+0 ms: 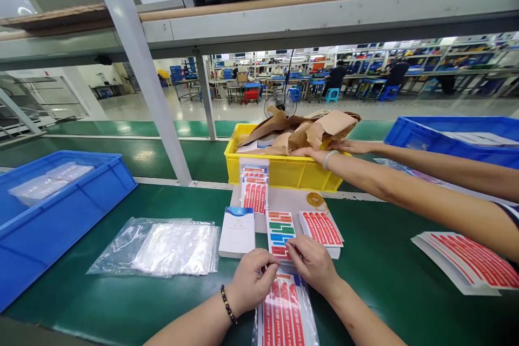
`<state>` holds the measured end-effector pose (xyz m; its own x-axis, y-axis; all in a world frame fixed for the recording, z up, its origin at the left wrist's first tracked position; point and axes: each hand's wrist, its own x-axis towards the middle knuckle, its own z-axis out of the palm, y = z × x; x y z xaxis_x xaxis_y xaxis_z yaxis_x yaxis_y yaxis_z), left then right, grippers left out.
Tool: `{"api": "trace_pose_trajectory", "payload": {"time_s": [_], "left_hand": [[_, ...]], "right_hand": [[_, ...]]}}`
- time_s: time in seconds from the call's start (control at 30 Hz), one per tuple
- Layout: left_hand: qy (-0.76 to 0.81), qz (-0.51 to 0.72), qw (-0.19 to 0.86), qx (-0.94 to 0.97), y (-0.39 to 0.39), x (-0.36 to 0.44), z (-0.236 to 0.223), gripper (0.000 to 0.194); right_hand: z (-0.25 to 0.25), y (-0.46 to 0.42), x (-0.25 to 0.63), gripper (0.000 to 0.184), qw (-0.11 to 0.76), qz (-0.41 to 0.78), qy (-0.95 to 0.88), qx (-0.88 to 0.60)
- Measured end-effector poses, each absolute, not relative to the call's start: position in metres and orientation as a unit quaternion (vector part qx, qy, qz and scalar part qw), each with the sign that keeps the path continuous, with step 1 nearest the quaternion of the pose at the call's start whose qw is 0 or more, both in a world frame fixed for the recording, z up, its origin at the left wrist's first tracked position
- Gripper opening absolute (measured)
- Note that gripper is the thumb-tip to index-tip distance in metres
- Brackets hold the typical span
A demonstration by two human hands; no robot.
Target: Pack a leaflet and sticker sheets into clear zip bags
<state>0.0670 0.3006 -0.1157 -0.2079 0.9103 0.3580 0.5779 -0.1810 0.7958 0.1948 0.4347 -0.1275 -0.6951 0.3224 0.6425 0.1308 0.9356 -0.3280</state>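
Note:
A clear plastic bag [284, 313] with red-striped label sheets inside lies at the front edge of the green table. My left hand [255, 278], wearing a beaded bracelet, is closed in a pinch at the bag's upper left edge. At its upper right, my right hand [312, 265] is closed too, fingertips together; the exact contact is partly hidden. Just beyond them is a stack of multicoloured label sheets [280, 230]. White booklets [237, 232] with a blue top stand to its left, and a pile of red label sheets [322, 228] to its right.
Empty clear bags [174, 246] lie left, beside a blue bin [68, 211]. Another person's hands [320, 152] reach to a yellow bin [284, 173] holding brown paper [324, 128]. Filled bags [254, 186] lean on it. Yellow rubber bands [315, 200] and fanned label sheets [470, 262] lie right.

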Motion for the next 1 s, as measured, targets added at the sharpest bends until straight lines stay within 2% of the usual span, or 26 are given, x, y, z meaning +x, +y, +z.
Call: {"api": "trace_pose_trajectory", "payload": {"time_s": [0.57, 0.87, 1.0], "left_hand": [[0.617, 0.489, 0.179, 0.591, 0.304, 0.066, -0.122, 0.016], [0.600, 0.490, 0.115, 0.622, 0.306, 0.072, -0.131, 0.017], [0.596, 0.475, 0.117, 0.637, 0.306, 0.072, -0.140, 0.017]], "right_hand": [[-0.129, 0.433, 0.195, 0.011, 0.355, 0.142, -0.916, -0.124], [-0.133, 0.433, 0.196, 0.014, 0.346, 0.133, -0.921, -0.118], [-0.134, 0.432, 0.198, 0.015, 0.349, 0.111, -0.922, -0.122]]}}
